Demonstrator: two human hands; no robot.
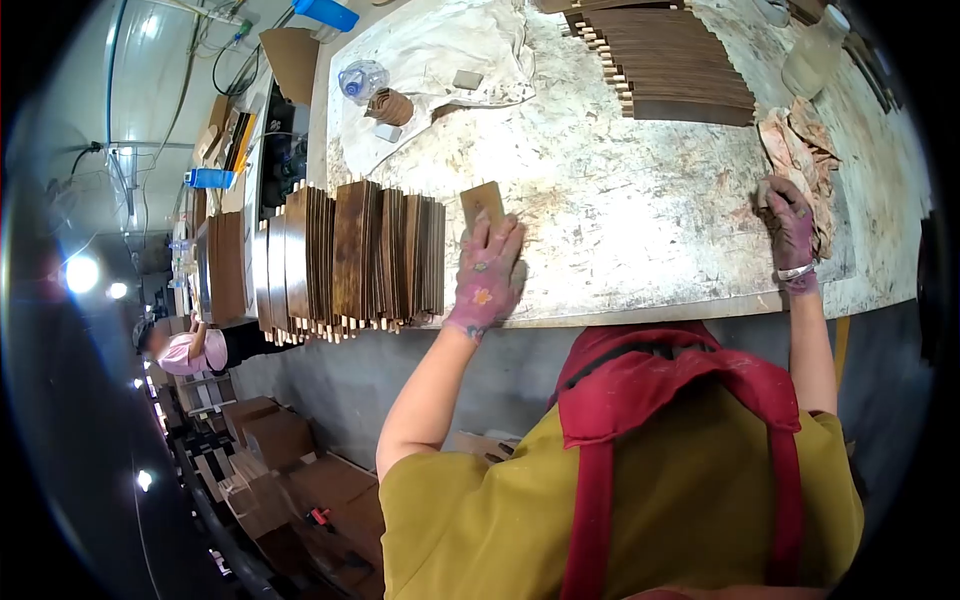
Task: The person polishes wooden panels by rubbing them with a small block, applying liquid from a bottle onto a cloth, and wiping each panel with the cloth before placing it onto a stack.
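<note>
Head view: my left grip (pixel 486 275) uncurled, fingers flat over near end of small brown piece (pixel 482 204) on surface (pixel 640 220), long axis pointing away from me; right grip (pixel 791 225) farther off, curled beside cloth (pixel 795 145), hold unclear.

Left hand (pixel 487 278) palm down on worn worktable (pixel 610 230), fingers extended over small brown piece (pixel 481 198). Right hand (pixel 794 232) curled beside rumpled cloth (pixel 795 138); grip on it unclear. Both hands stained purple. Row of dark slats (pixel 354 250) stands near left hand, pale pegs at ends. Second slat stack (pixel 675 55) at far side, cloudy bottle (pixel 815 55) to its right. White sheet (pixel 440 45) under clear bottle (pixel 363 80), grey block (pixel 467 79). Person in pink (pixel 193 352) off left.
</note>
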